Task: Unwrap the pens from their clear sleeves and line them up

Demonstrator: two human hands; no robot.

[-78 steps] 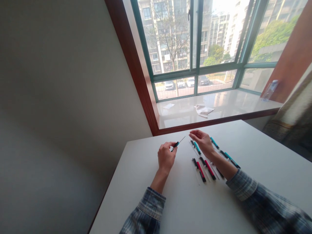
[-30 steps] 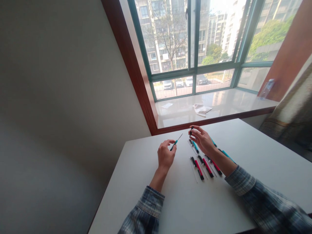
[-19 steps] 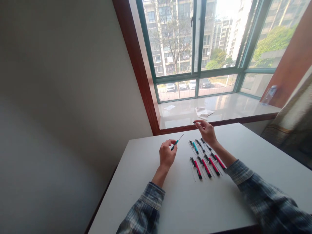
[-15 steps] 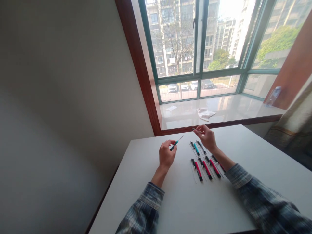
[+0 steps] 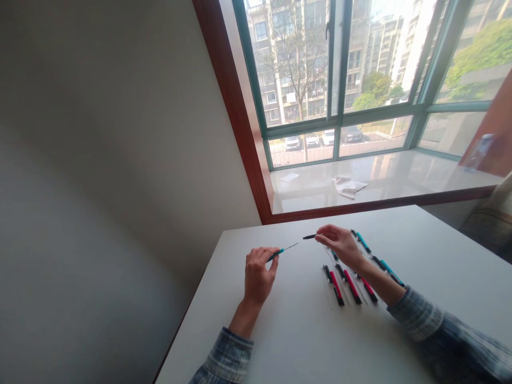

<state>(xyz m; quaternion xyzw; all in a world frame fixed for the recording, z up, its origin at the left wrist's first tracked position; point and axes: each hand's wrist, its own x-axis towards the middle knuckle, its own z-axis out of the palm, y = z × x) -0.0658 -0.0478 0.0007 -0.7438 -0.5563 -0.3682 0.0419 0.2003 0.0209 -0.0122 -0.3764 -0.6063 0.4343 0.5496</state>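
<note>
My left hand [image 5: 258, 276] pinches a teal-and-black pen barrel [image 5: 275, 255], from which a thin refill [image 5: 292, 246] sticks out to the right. Between the fingertips of my right hand [image 5: 341, 246] is a short black pen part [image 5: 309, 237], pointing left. A small gap separates this part from the refill's tip. Both hands are above the white table [image 5: 296, 330]. Under and beside my right forearm lie disassembled pens: several red-and-black barrels [image 5: 335, 285] with black parts and clear refills, and teal barrels [image 5: 364, 242] behind and to the right. My right hand and forearm hide some of them.
Beyond the table's far edge is a windowsill [image 5: 308, 194] with a white cloth [image 5: 349, 186], a paper piece [image 5: 290, 177] and a clear bottle [image 5: 479, 153]. A bare wall [image 5: 120, 160] rises along the left. A curtain [image 5: 486, 213] hangs at the right.
My left hand has tilted the barrel flatter. My right hand has come lower, and the black part now shows more fully, facing the refill. The view has shifted slightly.
</note>
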